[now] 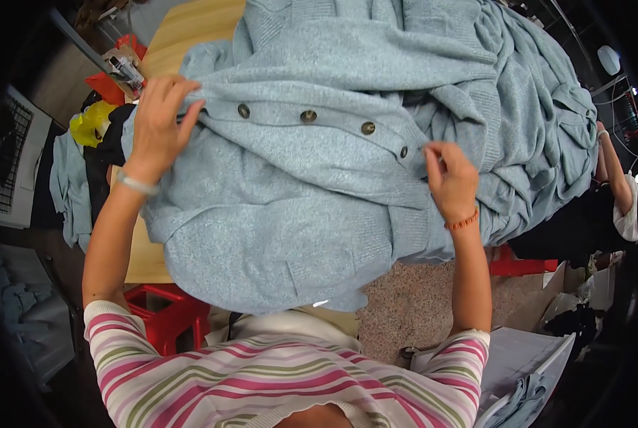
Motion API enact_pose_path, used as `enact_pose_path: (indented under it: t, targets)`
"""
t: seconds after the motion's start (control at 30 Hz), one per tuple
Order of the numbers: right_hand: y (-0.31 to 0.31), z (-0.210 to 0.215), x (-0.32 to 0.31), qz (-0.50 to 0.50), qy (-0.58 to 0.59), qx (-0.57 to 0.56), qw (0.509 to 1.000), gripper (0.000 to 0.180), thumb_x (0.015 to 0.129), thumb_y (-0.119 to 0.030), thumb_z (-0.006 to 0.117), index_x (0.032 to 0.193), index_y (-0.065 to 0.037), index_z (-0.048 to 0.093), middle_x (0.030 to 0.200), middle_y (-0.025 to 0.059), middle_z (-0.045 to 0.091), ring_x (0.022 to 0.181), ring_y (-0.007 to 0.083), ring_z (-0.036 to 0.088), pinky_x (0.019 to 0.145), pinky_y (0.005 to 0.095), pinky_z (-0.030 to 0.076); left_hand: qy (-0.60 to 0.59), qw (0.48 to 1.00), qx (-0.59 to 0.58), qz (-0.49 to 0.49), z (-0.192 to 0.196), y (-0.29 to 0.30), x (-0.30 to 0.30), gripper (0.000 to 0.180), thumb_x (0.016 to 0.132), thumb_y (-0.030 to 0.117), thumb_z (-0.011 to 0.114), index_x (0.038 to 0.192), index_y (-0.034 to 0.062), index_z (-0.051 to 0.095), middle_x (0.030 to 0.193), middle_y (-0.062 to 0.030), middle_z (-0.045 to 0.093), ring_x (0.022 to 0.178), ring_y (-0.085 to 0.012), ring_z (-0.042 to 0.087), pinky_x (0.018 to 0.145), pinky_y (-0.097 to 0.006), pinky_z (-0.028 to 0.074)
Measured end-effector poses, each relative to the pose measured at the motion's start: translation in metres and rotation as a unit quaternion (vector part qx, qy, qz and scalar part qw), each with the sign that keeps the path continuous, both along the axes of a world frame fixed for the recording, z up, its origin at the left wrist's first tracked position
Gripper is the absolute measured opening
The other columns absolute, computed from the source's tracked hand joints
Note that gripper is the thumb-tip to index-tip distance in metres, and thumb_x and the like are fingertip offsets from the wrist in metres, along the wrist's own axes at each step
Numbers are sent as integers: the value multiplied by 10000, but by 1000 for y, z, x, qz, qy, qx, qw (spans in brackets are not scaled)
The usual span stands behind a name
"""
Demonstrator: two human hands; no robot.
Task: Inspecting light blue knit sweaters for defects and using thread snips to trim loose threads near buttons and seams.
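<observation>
A light blue-grey knitted cardigan lies spread over the table edge, its near part hanging toward my lap. Along its front band runs a row of several dark round buttons. At the band's left end, my left hand is closed on the knit between thumb and fingers. My right hand pinches the band's right end, close to the last button and the ribbed hem. Between both hands the band is drawn out in a gentle curve. Fabric partly hides the fingertips of each hand.
More blue-grey knitwear is heaped at the right and far side. The wooden table shows at the upper left. A red stool stands below it. A yellow bag lies at the left; another person's arm shows at the right.
</observation>
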State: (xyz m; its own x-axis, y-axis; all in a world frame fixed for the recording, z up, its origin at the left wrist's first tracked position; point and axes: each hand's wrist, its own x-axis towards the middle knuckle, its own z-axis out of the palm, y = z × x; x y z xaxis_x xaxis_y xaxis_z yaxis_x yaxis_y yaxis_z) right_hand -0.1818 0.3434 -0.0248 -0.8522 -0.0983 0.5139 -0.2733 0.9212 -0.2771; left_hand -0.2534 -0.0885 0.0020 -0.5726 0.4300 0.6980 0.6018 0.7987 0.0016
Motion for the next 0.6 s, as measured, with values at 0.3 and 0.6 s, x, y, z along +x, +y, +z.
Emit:
enact_pose_path:
  t: [0.3, 0.6]
  targets:
    - [-41, -61, 79, -90, -227, -67, 967, 301, 820, -320, 711, 956, -53, 692, 870, 111, 683, 806, 301, 664, 688, 395, 516, -312, 946, -78, 30, -41, -17, 128, 299, 750, 99, 720, 1016, 16, 610, 993, -148, 559, 960, -350, 531, 831, -422, 433]
    - [-67, -85, 70, -108, -187, -103, 971, 421, 775, -261, 749, 1069, 12, 619, 905, 203, 631, 853, 363, 631, 718, 429, 505, -349, 933, 89, 2, -45, -23, 132, 101, 824, -1, 628, 917, -31, 606, 820, -110, 588, 801, -275, 581, 749, -313, 445]
